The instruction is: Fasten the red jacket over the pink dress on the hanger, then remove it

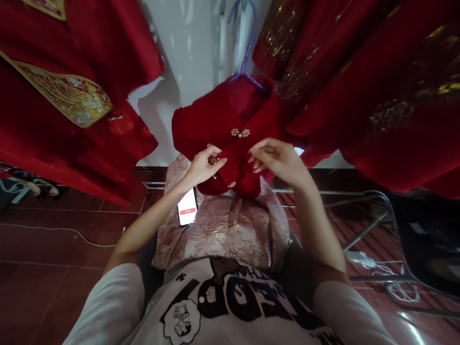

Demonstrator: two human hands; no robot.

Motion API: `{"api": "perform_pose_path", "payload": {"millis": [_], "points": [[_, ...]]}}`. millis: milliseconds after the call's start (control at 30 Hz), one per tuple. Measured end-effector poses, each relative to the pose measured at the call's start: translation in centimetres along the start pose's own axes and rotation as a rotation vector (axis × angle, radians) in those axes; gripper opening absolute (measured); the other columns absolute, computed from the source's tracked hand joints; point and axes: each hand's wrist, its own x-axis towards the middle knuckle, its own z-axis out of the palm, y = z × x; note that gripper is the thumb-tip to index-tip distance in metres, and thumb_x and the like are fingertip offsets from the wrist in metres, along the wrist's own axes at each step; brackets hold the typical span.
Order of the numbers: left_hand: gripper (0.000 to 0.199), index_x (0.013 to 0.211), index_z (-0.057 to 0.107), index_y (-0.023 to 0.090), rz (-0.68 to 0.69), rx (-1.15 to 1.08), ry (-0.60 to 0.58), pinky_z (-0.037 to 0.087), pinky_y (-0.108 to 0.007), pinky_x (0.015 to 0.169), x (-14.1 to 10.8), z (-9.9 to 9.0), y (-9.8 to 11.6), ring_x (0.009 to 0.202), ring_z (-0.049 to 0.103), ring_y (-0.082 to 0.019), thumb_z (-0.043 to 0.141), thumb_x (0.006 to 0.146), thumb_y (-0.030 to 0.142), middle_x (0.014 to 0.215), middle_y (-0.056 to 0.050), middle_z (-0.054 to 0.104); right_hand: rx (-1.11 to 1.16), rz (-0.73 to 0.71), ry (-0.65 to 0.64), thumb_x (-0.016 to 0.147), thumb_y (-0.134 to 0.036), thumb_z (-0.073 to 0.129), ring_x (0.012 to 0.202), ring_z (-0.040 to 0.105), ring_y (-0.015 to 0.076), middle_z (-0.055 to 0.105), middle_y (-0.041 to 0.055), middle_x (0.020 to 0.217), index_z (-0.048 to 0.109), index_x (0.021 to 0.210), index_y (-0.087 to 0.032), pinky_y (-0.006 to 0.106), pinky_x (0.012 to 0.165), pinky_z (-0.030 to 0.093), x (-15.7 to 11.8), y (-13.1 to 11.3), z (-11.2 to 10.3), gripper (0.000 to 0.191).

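A red garment (206,117) hangs in front of me on a purple hanger (247,52), its lower part meeting my lap. Ornate beaded clasps (240,132) with pearl-like centres sit on its front, and a smaller bead ornament (232,184) is lower down. My left hand (208,165) pinches the cloth at the left of the front, beside a beaded piece partly hidden by the fingers. To the right, my right hand (276,159) is raised just off the cloth with fingers curled together. Anything between those fingertips is too small to make out.
A pink-gold brocade cloth (244,235) covers my lap, with a lit phone (187,208) on its left side. Red embroidered garments (132,43) hang left and right. A black metal-framed chair (427,239) and white cables (402,290) are at the right.
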Motion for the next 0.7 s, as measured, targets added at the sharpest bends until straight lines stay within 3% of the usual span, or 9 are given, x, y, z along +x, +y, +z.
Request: {"api": "perform_pose_path", "payload": {"millis": [100,233,333,500,700], "points": [[0.021,0.093,0.063,0.016,-0.012,-0.079,0.018,0.052,-0.024,0.075,-0.7,-0.5,-0.4,0.083,0.067,-0.013,0.071,0.082,0.032,0.091,-0.004,0.072,-0.042,0.035,-0.115,0.082,-0.052,0.07,0.07,0.068,0.0153,0.07,0.0053,0.083,0.061,0.095,-0.018,0.032,0.064,0.062,0.2,1.0,2.6,0.038],[0.023,0.1,0.067,0.016,-0.092,-0.168,-0.009,0.056,-0.024,0.075,-1.7,-1.1,-0.9,0.082,0.07,-0.013,0.069,0.085,0.033,0.091,-0.005,0.074,-0.228,-0.055,0.003,0.076,-0.044,0.076,0.074,0.068,0.0171,0.068,0.0044,0.085,0.054,0.095,-0.02,0.034,0.07,0.061,1.0,2.9,5.9,0.038],[0.022,0.103,0.07,0.016,-0.12,-0.185,-0.046,0.059,-0.027,0.083,-2.4,-1.6,-1.2,0.089,0.072,-0.014,0.065,0.088,0.031,0.098,-0.007,0.076,-0.24,-0.089,0.077,0.073,-0.048,0.078,0.073,0.067,0.0171,0.066,0.0042,0.087,0.045,0.091,-0.022,0.033,0.069,0.059,1.4,3.8,7.4,0.046],[0.024,0.099,0.071,0.015,-0.148,-0.221,-0.026,0.06,-0.029,0.083,-3.0,-1.5,-2.0,0.084,0.073,-0.015,0.069,0.085,0.034,0.095,-0.008,0.076,-0.259,-0.147,0.061,0.082,-0.04,0.071,0.073,0.067,0.0156,0.065,0.002,0.083,0.043,0.087,-0.023,0.027,0.064,0.055,1.3,3.8,7.4,0.033],[0.021,0.102,0.063,0.018,-0.151,-0.139,0.205,0.059,-0.032,0.093,-2.0,-0.5,-3.6,0.1,0.069,-0.014,0.07,0.083,0.02,0.115,-0.007,0.07,-0.378,-0.215,0.043,0.088,-0.023,0.062,0.083,0.069,0.0162,0.072,0.0033,0.088,0.063,0.08,-0.021,0.03,0.08,0.056,1.3,3.5,6.4,0.008]]}}
